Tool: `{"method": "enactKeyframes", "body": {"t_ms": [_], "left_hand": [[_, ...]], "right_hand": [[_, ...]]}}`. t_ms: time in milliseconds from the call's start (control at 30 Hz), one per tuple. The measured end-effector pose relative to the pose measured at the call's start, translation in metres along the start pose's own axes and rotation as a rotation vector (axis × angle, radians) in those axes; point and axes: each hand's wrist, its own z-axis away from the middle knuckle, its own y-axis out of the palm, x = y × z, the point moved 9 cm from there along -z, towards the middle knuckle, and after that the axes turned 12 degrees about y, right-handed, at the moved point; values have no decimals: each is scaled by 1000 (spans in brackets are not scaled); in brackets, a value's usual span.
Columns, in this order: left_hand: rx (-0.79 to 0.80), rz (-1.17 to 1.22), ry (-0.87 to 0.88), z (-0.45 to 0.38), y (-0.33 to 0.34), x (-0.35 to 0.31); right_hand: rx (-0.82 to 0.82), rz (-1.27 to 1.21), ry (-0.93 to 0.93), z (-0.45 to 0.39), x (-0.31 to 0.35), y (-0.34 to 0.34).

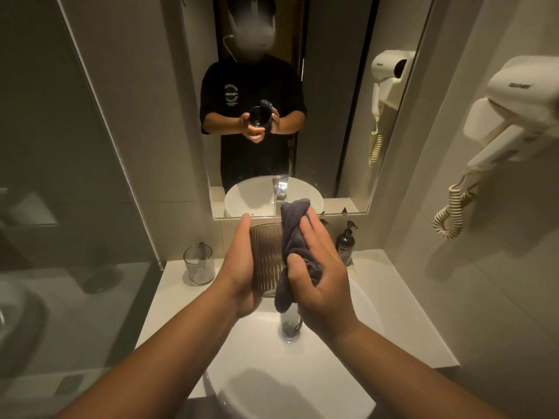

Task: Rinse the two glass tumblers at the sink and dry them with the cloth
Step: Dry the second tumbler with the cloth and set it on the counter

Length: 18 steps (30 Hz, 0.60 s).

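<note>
A ribbed glass tumbler (265, 261) is held upright above the white sink basin (260, 358), gripped along its left side by my left hand (239, 267). My right hand (317, 273) clutches a dark grey cloth (295, 237) and presses it against the tumbler's right side and rim. The second ribbed tumbler (199, 264) stands upright on the white counter at the back left, apart from both hands. The tap (290, 328) below my hands is mostly hidden.
A dark pump bottle (345, 241) stands at the back right of the counter (393, 282). A wall mirror (332, 116) reflects a person. A white hair dryer (514, 116) with a coiled cord hangs on the right wall. A glass partition (75, 176) is at left.
</note>
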Motion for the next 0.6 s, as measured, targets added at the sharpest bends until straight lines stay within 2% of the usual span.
{"method": "enactKeyframes", "body": {"t_ms": [100, 167, 233, 400, 600], "left_hand": [[-179, -112, 69, -1, -9, -8], [-146, -104, 102, 1, -2, -11], [-81, -55, 114, 2, 7, -11], [-43, 101, 86, 4, 6, -10], [48, 91, 58, 4, 8, -7]], "right_hand": [[-84, 320, -218, 0, 15, 4], [-129, 500, -347, 1, 27, 10], [-147, 573, -396, 3, 33, 13], [-138, 565, -467, 16, 42, 18], [-101, 236, -371, 15, 37, 2]]}}
